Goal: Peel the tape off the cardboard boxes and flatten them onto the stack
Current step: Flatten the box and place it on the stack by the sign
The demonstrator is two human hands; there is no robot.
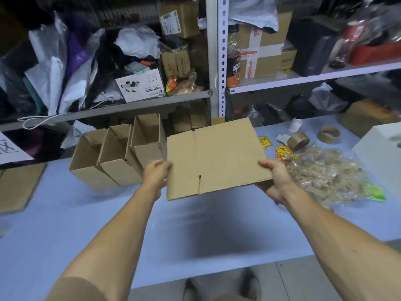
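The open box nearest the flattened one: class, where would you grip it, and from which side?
Probably the nearest open box by its top rim, from above. Its mouth faces up, its walls stand free there, and its left side presses against neighbouring boxes. Both hands, left hand and right hand, hold the flattened box.

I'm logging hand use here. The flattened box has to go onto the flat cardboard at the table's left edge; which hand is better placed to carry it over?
Probably the left hand: it grips the flattened box on the edge nearer the flat cardboard. The right hand holds the far edge.
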